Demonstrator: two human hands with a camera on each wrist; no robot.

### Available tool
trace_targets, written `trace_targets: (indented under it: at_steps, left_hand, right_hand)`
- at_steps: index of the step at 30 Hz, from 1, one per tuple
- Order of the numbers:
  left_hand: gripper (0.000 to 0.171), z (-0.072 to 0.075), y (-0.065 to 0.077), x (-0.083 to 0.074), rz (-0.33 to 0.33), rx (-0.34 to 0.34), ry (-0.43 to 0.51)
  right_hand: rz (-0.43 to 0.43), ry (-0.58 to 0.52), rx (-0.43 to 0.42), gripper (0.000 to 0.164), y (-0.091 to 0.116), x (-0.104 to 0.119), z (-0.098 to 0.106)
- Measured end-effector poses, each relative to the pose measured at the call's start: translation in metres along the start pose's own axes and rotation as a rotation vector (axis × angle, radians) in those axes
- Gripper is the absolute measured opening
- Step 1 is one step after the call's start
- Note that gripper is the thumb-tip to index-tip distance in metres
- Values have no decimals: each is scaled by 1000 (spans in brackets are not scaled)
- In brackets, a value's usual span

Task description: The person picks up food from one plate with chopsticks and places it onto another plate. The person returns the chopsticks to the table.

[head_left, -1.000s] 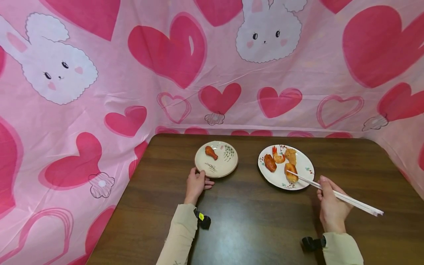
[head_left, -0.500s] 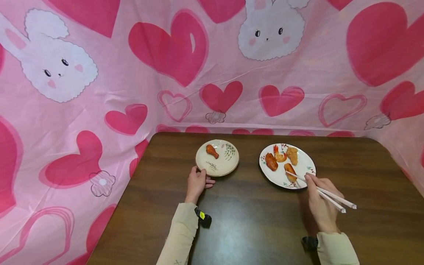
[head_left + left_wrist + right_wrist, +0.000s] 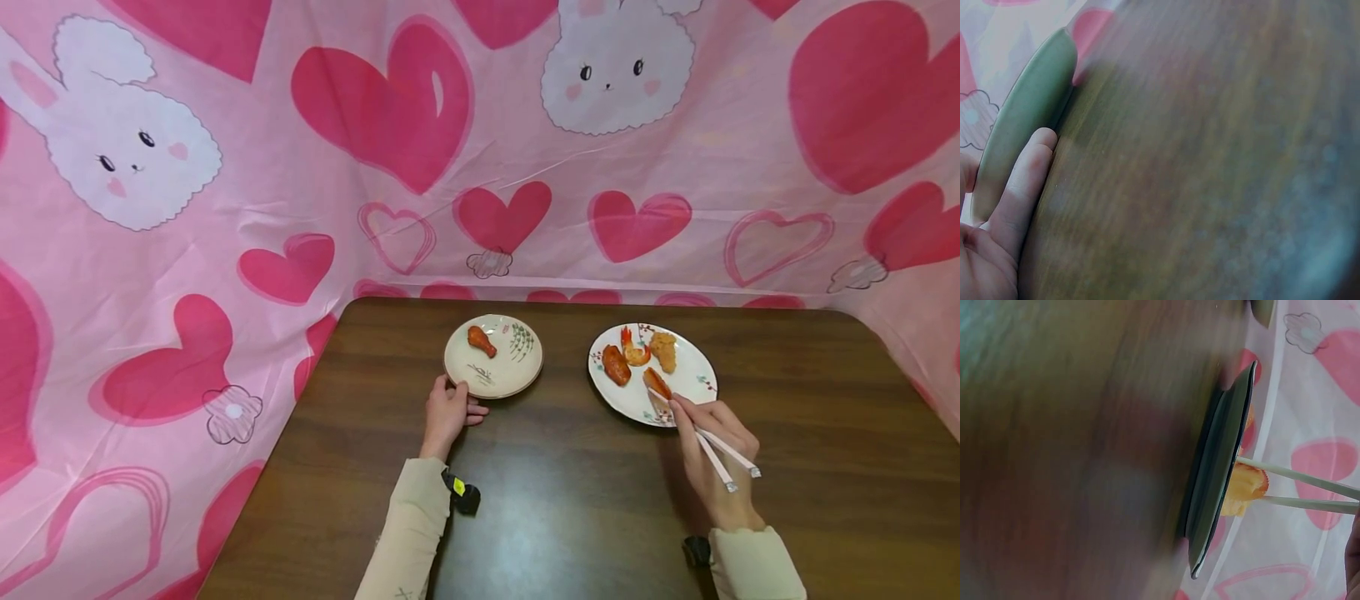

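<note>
My left hand pinches the near-left rim of a small cream plate, a finger under its edge in the left wrist view. A drumstick lies on that plate. My right hand holds a pair of white chopsticks. Their tips lie on either side of a golden-brown food piece, near the front of the larger white plate; whether they squeeze it cannot be told. Behind it are a glazed chicken wing, a shrimp and a breaded piece.
Both plates stand toward the back of a dark wooden table, with a gap of bare wood between them. Behind and to the left hangs a pink cloth printed with hearts and rabbits.
My right hand has moved left, closer to the larger plate, and the chopsticks have swung steeper and spread around the golden-brown piece, which has turned slightly. My left hand stays on the small plate.
</note>
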State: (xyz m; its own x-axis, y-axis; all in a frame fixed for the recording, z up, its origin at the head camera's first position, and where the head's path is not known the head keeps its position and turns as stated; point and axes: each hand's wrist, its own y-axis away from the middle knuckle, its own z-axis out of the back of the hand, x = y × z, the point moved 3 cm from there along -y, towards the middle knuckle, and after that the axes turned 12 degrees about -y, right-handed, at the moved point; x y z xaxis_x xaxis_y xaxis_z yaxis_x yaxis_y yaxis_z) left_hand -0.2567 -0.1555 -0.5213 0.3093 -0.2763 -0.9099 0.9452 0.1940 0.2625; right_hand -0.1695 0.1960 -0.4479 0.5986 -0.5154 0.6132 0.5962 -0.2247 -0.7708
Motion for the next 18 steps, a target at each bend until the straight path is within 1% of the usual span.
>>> trace_targets:
  at_steps: [3,8,14,18]
  left_hand:
    - [41,-1,0,0,-4,0,-2]
    - [40,0,0,0,-5,0,-3]
    - [42,0,0,1,-7,3,-5]
    - [41,0,-1,1,-4,-3,-8]
  right_hand:
    - [9,-1,7,24,1,2,-1]
    - [-15,6,40,26,5,5,-4]
    - [-28,27,74,22,8,6,-6]
    - [-32,34,76,21,9,9,-9]
